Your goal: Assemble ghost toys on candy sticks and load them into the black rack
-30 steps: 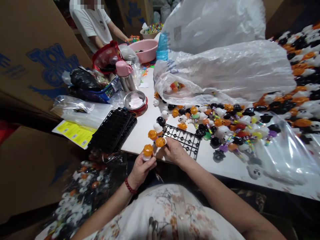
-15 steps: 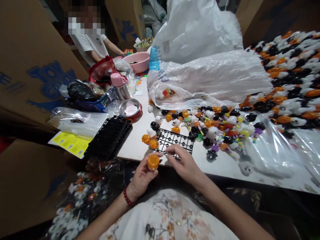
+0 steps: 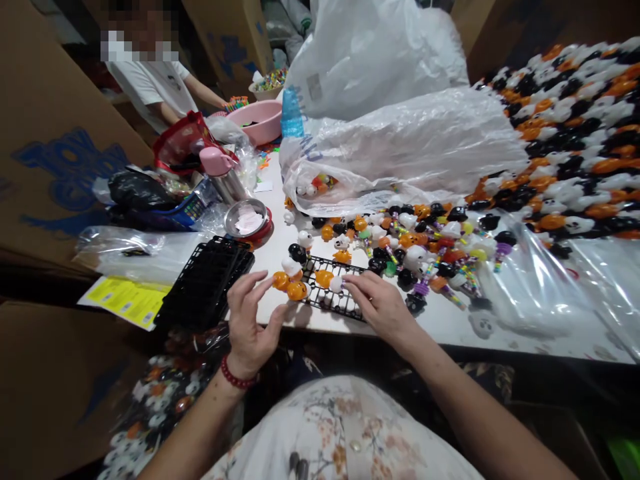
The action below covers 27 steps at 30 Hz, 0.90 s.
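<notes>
My right hand (image 3: pixel 383 305) is closed in a pinch at a small toy with an orange pumpkin head (image 3: pixel 324 278) and a round white part (image 3: pixel 336 284). That toy is over the black plastic grid (image 3: pixel 345 308), which lies on the white table. My left hand (image 3: pixel 253 327) has its fingers apart and holds nothing. Its fingertips are close to two orange pumpkin heads (image 3: pixel 297 290) at the grid's left end. Along that same end stand a white head (image 3: pixel 291 267) and a black one (image 3: pixel 297 253).
Loose Halloween toys (image 3: pixel 420 253) are heaped right of the grid, before a large plastic bag (image 3: pixel 400 153). Stacked black grids (image 3: pixel 200 287), a metal bowl (image 3: pixel 245 219) and a pink-topped thermos (image 3: pixel 219 170) stand left. Another person (image 3: pixel 150 87) works beside a pink basin (image 3: pixel 260 121).
The orange piece has left my left hand, which has moved left and opened. My right hand now pinches a toy over the grid. The view has shifted slightly.
</notes>
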Each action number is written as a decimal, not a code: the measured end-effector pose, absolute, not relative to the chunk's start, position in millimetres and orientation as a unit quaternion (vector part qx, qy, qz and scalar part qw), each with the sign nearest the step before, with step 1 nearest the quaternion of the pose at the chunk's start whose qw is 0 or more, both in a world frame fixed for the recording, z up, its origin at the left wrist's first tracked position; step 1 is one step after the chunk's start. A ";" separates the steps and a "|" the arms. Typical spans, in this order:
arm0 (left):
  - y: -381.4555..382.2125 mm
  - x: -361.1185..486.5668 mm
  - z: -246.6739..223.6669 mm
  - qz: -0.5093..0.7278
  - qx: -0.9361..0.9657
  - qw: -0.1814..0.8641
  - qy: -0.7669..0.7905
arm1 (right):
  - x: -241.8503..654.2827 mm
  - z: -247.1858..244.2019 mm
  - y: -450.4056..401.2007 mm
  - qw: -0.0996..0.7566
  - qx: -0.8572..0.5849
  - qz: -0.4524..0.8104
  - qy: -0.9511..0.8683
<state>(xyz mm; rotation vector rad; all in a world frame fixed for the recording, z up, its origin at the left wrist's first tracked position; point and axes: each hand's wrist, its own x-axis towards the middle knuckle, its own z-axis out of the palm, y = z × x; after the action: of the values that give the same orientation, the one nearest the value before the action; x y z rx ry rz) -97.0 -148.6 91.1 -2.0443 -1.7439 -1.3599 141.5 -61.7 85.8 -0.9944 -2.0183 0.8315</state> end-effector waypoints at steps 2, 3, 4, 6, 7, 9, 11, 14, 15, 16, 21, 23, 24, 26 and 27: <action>-135.3 -106.5 96.8 -0.388 -0.728 0.053 -0.563 | 135.6 87.4 -45.5 0.339 -0.383 0.295 -0.807; -129.1 -109.7 98.3 -0.356 -0.752 0.041 -0.553 | 131.0 89.3 -38.8 0.321 -0.384 0.289 -0.816; -123.5 -111.9 99.0 -0.329 -0.772 0.028 -0.543 | 125.6 91.8 -32.9 0.299 -0.387 0.289 -0.823; -114.8 -114.9 98.7 -0.289 -0.801 0.004 -0.525 | 113.9 97.9 -22.9 0.255 -0.391 0.299 -0.833; -111.6 -116.0 98.1 -0.279 -0.810 -0.005 -0.516 | 107.9 100.7 -18.2 0.236 -0.390 0.309 -0.834; -107.1 -117.8 96.9 -0.275 -0.822 -0.022 -0.498 | 96.2 104.3 -8.9 0.206 -0.394 0.330 -0.832; -104.4 -119.3 96.3 -0.282 -0.827 -0.040 -0.484 | 85.1 104.6 -0.1 0.188 -0.408 0.342 -0.825; -102.0 -120.9 96.2 -0.302 -0.821 -0.068 -0.479 | 71.2 100.9 9.2 0.189 -0.421 0.374 -0.804; -101.5 -121.3 96.4 -0.310 -0.818 -0.074 -0.479 | 67.7 99.3 10.5 0.197 -0.419 0.396 -0.793; -101.1 -121.5 96.6 -0.315 -0.815 -0.078 -0.480 | 64.8 97.6 10.9 0.205 -0.413 0.423 -0.780; -98.6 -120.4 100.1 -0.291 -0.817 -0.078 -0.491 | 59.9 87.9 0.1 0.223 -0.362 0.544 -0.724; -97.4 -118.7 102.3 -0.282 -0.822 -0.084 -0.487 | 61.1 84.1 -7.9 0.249 -0.352 0.533 -0.728; -96.8 -117.7 103.3 -0.280 -0.825 -0.087 -0.484 | 61.9 82.5 -12.1 0.268 -0.351 0.511 -0.738; -95.7 -116.1 104.7 -0.279 -0.829 -0.093 -0.476 | 62.9 80.0 -20.2 0.298 -0.333 0.452 -0.772; -95.0 -115.7 104.9 -0.278 -0.830 -0.094 -0.474 | 62.8 79.0 -23.8 0.303 -0.316 0.424 -0.792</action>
<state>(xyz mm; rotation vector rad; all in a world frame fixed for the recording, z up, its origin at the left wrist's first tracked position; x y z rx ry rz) -115.7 -95.0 104.9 -2.7772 -1.5865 -0.9284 62.8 -23.8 79.0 -0.8382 -2.0997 1.1243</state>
